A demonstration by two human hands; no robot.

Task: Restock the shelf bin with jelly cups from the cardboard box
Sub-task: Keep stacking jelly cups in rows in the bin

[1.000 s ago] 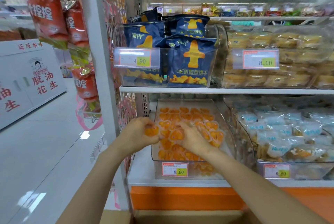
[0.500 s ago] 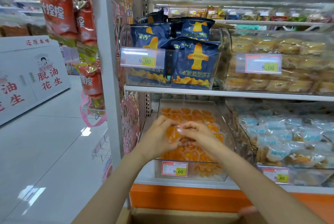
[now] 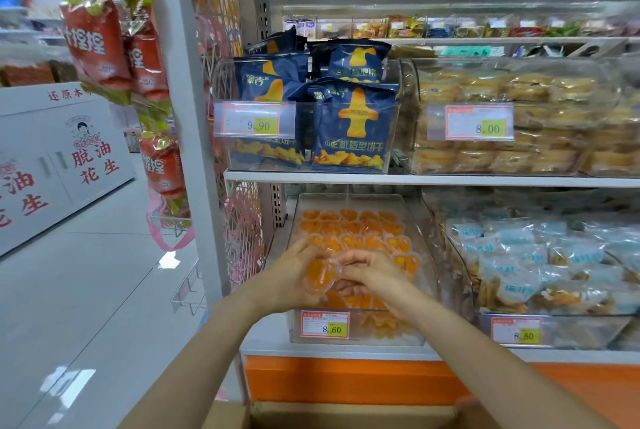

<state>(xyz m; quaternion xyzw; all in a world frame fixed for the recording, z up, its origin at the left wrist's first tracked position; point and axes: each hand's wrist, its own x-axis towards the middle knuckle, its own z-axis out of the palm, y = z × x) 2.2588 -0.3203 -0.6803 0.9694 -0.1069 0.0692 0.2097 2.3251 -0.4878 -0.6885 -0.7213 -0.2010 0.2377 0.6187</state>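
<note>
Closest to you, the cardboard box (image 3: pixel 346 416) sits at the bottom edge of view, below your forearms. Above it, your left hand (image 3: pixel 294 278) is curled round one orange jelly cup (image 3: pixel 320 276), held over the front of the shelf bin (image 3: pixel 428 293), just above its price tag (image 3: pixel 325 324).

Your right hand (image 3: pixel 374 278) has its fingers bent, with the tips against that cup's rim. Whether they pinch it or only touch it can't be made out.

To place it well, turn the cup to face the same way as the others and steady it with the right hand. Then lower it into the front of the bin rather than dropping it, so it lies flat like the rows of jelly cups (image 3: pixel 353 231) further back. The spot under your hands is hidden, so feel for room first.

Beyond, on the shelf above, the blue snack bags (image 3: pixel 349 123) stand in their own bin
</note>
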